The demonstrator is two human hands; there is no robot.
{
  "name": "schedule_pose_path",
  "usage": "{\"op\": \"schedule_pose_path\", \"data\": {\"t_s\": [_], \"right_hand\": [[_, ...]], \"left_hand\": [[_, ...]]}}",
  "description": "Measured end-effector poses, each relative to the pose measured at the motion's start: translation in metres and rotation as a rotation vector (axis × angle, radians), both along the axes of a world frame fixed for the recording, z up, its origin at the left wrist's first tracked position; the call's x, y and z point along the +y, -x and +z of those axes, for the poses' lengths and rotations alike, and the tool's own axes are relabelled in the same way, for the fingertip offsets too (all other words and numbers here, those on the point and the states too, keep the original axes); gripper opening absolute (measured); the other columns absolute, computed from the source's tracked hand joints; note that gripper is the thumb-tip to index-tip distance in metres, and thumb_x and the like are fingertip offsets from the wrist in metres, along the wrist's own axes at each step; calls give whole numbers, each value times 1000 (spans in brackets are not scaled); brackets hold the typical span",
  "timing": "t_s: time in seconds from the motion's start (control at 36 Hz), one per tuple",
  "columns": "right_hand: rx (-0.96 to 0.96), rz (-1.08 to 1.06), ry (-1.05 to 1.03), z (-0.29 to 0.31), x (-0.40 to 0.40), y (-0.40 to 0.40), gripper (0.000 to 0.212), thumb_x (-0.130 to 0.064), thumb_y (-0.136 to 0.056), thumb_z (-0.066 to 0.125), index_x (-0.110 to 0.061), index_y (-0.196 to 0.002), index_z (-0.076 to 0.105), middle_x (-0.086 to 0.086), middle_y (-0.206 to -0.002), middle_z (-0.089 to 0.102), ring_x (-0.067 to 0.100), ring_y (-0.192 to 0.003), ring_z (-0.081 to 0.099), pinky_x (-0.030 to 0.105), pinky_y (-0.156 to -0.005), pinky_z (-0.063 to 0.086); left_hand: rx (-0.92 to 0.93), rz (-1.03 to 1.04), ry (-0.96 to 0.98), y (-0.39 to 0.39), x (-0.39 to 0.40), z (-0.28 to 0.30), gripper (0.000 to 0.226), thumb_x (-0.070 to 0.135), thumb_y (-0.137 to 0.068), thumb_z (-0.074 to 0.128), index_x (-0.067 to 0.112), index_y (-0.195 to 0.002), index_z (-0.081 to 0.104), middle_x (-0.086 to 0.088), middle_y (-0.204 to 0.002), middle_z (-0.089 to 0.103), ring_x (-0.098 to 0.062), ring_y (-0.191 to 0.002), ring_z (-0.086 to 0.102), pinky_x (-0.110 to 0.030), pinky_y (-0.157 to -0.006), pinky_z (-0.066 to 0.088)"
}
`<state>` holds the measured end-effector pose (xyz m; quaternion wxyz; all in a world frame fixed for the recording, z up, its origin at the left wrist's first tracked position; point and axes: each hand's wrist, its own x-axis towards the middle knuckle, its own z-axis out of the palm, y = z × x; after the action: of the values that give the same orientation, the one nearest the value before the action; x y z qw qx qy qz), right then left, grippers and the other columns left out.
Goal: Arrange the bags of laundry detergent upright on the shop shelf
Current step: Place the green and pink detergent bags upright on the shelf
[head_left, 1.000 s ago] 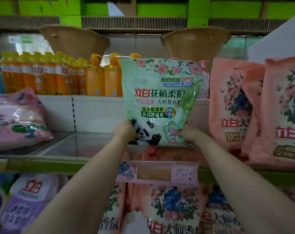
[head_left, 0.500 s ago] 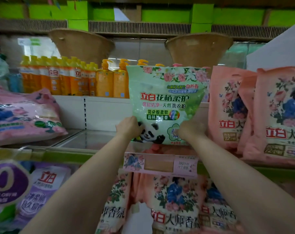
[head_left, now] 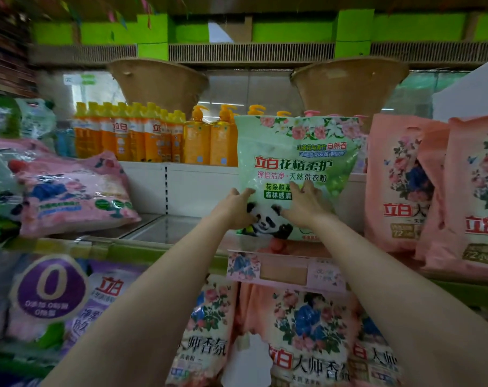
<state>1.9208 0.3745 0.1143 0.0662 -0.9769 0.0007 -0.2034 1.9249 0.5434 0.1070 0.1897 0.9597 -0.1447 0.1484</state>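
Observation:
A green laundry detergent bag with a panda print stands upright on the middle shelf, just left of upright pink detergent bags. My left hand rests against the bag's lower left edge with its fingers stretched out. My right hand lies flat on the bag's front, fingers spread over the panda and the label. Another pink detergent bag lies on its side at the left end of the same shelf.
Orange pump bottles line a raised ledge behind the shelf. Two woven baskets hang above. A bare stretch of shelf lies between the lying pink bag and the green one. More detergent bags fill the shelf below, behind a pink price strip.
The green bag has come down to stand on the shelf. Both hands have let go of its bottom corners and slid up onto its front, fingers now straight.

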Motion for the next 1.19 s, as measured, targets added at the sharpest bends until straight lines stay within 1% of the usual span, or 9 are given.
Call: {"op": "schedule_pose_path", "data": {"t_s": [0.19,0.36,0.5,0.64,0.83,0.97,1.03,1.11,1.19], "right_hand": [[100,0,-28,0,-7,-12,79,-47,-92,52,-36,-151,1,2,-159,-15,35,-146,-9,59,-114,4],[91,-54,75,-1,-14,-34,69,-65,-91,31,-46,-148,-2,3,-158,-22,39,-145,-11,62,-113,-2],[145,-79,103,4,-22,-55,73,-76,-85,27,-50,-146,-2,2,-158,-20,39,-144,-14,68,-109,-5],[161,-111,148,9,-23,-70,74,-78,-83,28,-50,-147,1,4,-159,-15,42,-144,-11,72,-106,-6],[142,-171,266,14,-13,-67,77,-76,-84,29,-40,-149,7,13,-160,-2,47,-143,4,71,-108,0],[18,-64,203,12,1,-56,64,-51,-92,47,-22,-145,29,16,-153,15,38,-141,12,58,-110,18],[-19,17,192,8,13,-54,60,-42,-93,49,-19,-145,29,15,-153,14,36,-141,12,57,-110,18],[1,104,156,5,39,-53,67,-43,-94,49,-16,-148,19,14,-157,5,34,-145,2,58,-113,15],[-31,125,156,7,70,-53,70,-48,-92,50,-14,-146,21,15,-152,15,34,-141,14,53,-109,25]], "left_hand": [[-4,-6,-57,-17,-15,0,86,27,-84,67,33,-150,11,-9,-157,-1,-35,-134,37,-43,-108,38],[-20,22,-64,-38,-26,3,84,44,-88,58,39,-149,0,-3,-155,-27,-38,-145,9,-49,-116,23],[-25,20,-89,-65,-35,9,94,46,-85,61,37,-150,-6,1,-152,-35,-33,-147,1,-47,-116,22],[11,-25,-60,-85,-40,12,100,34,-83,68,32,-150,-6,-4,-154,-29,-31,-146,9,-42,-117,23],[-21,-16,-84,-82,-37,8,100,37,-82,68,29,-151,-4,-4,-156,-23,-31,-144,20,-43,-115,27],[-123,47,-123,-77,-19,1,99,45,-81,68,32,-150,-2,-5,-160,3,-34,-140,29,-48,-112,31],[-157,100,-138,-74,-3,2,96,48,-81,66,28,-151,3,-10,-157,15,-35,-137,32,-48,-110,34],[-145,211,-152,-65,28,7,91,50,-84,61,22,-151,6,-16,-154,20,-37,-138,28,-50,-109,32],[-166,311,-186,-54,65,14,85,49,-85,60,16,-149,14,-18,-147,30,-36,-134,33,-48,-106,36]]}}
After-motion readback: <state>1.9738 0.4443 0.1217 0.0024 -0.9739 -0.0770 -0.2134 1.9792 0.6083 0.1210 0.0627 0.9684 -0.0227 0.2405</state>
